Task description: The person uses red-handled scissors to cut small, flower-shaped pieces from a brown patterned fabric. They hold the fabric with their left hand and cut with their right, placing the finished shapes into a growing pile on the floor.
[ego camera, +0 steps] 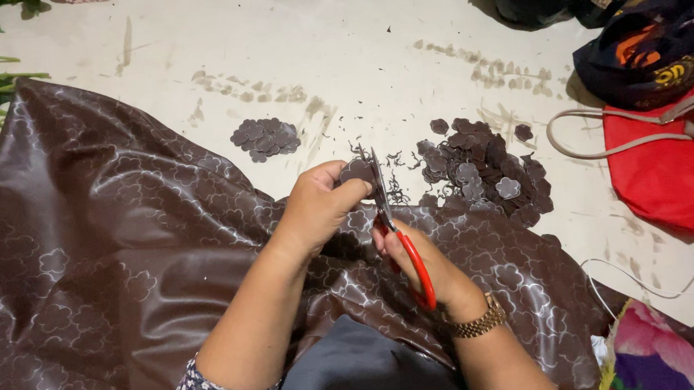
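My left hand (pixel 315 205) pinches a small brown cut-out piece (pixel 355 170) between thumb and fingers, and my right hand (pixel 416 255) is closed around the red handles of the scissors (pixel 394 224), whose blades meet the piece. Both are above the brown embossed sheet (pixel 107 252) spread over my lap. To the right, a red bag (pixel 671 172) lies on the floor; what is inside I cannot tell. Between them lies a heap of cut flower shapes (pixel 484 173), with a smaller heap (pixel 266 138) farther off.
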